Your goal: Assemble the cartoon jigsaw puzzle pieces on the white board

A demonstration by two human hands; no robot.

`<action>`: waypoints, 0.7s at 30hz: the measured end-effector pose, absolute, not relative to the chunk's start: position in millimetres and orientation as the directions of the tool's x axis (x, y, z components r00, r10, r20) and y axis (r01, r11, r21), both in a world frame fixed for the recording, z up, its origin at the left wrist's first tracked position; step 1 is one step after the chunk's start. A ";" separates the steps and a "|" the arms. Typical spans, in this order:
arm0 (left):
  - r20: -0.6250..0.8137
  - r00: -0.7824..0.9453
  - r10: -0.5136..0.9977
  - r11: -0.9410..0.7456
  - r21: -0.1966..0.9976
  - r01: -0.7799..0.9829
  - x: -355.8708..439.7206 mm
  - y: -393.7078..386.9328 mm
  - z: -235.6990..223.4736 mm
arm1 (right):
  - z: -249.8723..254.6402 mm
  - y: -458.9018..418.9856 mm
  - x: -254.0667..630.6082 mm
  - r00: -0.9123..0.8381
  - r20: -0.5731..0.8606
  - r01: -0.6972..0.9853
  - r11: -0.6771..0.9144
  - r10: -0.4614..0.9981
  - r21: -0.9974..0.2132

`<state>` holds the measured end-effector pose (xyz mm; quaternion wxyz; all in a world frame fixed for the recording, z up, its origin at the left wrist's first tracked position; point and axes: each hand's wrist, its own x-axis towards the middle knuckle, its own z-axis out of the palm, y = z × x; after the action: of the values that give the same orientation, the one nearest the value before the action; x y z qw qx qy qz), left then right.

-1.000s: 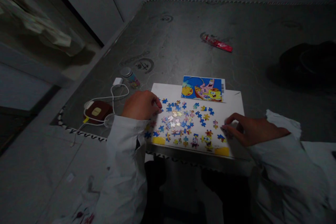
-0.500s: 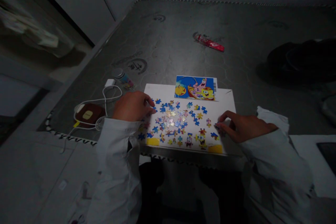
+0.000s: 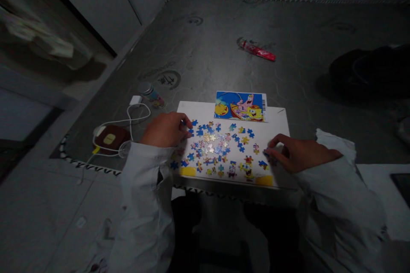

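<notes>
Many small jigsaw puzzle pieces [image 3: 210, 148], mostly blue, yellow and pink, lie loose on a white board [image 3: 278, 126]. At the board's left side, my left hand [image 3: 167, 129] has its thumb and forefinger closed at a blue puzzle piece [image 3: 191, 132], palm down. Over the right side my right hand [image 3: 296, 153] pinches a small dark-blue puzzle piece [image 3: 267, 152] between thumb and forefinger. Its other fingers are curled. A few pieces form a yellow cartoon figure [image 3: 247, 169] near the front edge. Behind them lies the picture card [image 3: 240, 106] with cartoon figures.
To the left stand a small clear tube with a lid [image 3: 153, 95], a white charger plug [image 3: 136, 100] with its cable, and a brown case [image 3: 112, 138]. A red wrapper [image 3: 258, 50] lies farther back on the table. A dark bag-like object [image 3: 368, 72] sits at the right.
The view has shifted slightly, so everything appears a little farther right. My left fingers have moved slightly at the blue pieces. My right hand keeps its pinch in nearly the same place.
</notes>
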<state>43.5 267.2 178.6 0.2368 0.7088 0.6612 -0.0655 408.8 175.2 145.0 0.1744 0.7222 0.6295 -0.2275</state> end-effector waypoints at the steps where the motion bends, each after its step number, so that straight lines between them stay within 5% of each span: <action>1: -0.409 0.118 0.905 -0.014 0.247 0.969 43.4 267.3 178.5 | 146.2 176.2 408.2 0.101 -0.547 0.988 -0.147 0.831 -0.040; 7: -0.422 0.113 0.899 -0.022 0.215 0.976 44.0 267.8 179.7 | 154.4 176.1 400.2 0.132 -0.562 0.986 -0.167 0.816 -0.010; 21: -0.331 0.084 0.940 -0.043 0.130 0.991 49.3 259.6 206.3 | 179.8 155.3 394.0 0.045 -0.335 0.992 -0.083 0.941 -0.097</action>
<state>49.3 259.6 206.3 0.1632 0.7178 0.6723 -0.0778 394.0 155.3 179.8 0.0802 0.7185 0.6725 -0.1581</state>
